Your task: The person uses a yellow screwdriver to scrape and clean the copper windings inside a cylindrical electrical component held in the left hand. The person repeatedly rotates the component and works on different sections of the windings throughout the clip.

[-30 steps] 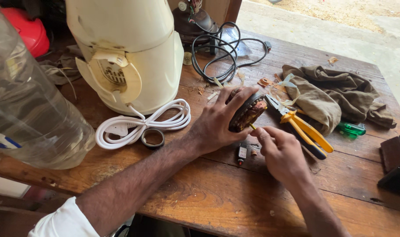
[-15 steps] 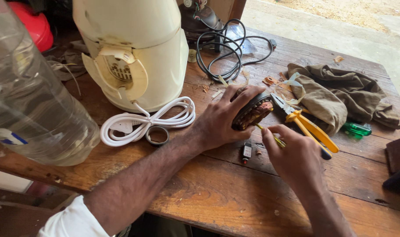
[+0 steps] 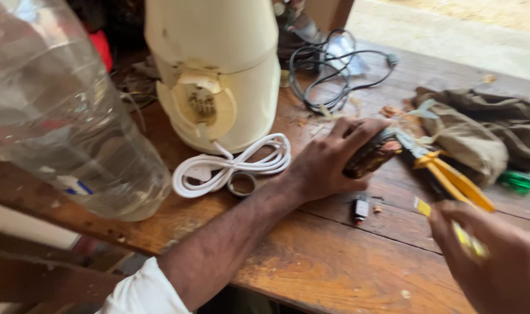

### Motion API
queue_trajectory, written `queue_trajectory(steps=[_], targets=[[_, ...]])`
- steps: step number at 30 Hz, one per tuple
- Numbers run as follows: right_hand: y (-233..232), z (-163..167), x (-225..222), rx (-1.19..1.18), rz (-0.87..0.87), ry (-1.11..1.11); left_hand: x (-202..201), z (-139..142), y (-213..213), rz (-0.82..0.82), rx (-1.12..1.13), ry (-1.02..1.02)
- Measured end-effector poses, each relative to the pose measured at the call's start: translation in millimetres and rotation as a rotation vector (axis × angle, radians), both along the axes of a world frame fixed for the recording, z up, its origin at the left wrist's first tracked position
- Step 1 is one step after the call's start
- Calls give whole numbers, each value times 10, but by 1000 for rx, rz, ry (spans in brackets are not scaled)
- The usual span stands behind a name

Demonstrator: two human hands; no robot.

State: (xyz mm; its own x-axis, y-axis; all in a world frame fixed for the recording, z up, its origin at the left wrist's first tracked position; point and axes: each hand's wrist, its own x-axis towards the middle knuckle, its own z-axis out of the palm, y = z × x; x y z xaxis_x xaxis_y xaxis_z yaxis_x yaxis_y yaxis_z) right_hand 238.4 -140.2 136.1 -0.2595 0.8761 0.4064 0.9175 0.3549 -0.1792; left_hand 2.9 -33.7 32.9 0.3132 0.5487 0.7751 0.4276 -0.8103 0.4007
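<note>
My left hand (image 3: pixel 329 160) rests on the wooden table (image 3: pixel 311 261) and grips a dark brown motor part (image 3: pixel 371 157). My right hand (image 3: pixel 491 256), low at the right edge, is closed around a thin yellow tool (image 3: pixel 451 224), a screwdriver by its look. A small black component (image 3: pixel 361 207) lies on the wood between the two hands. Yellow-handled pliers (image 3: pixel 451 177) lie just right of the motor part.
A cream appliance body (image 3: pixel 218 70) lies on its side at the back, its white cord (image 3: pixel 233 166) coiled in front. A big clear plastic bottle (image 3: pixel 61 122) stands left. Black cable (image 3: pixel 335 75), an olive cloth (image 3: pixel 486 131) and a green item (image 3: pixel 520 180) are at right.
My right hand has pulled back from the motor part toward the lower right with the yellow tool. The view has shifted left. My left hand stays on the motor part.
</note>
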Motion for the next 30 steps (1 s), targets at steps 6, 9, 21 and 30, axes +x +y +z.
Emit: queue_trajectory(steps=[6,9,21,30], targets=[[-161,-386,-575,-580,462,-3,-25,-173,134,13,59,-11],[-164,-684,-843,-699,598,-31,-50,-177,114,33,55,-6],[-348,-1247,-1093,-786,724,-15,15,-430,291,8,95,-22],[-161,-1011,-923,-817,726,4,3,-343,273,23,122,-33]])
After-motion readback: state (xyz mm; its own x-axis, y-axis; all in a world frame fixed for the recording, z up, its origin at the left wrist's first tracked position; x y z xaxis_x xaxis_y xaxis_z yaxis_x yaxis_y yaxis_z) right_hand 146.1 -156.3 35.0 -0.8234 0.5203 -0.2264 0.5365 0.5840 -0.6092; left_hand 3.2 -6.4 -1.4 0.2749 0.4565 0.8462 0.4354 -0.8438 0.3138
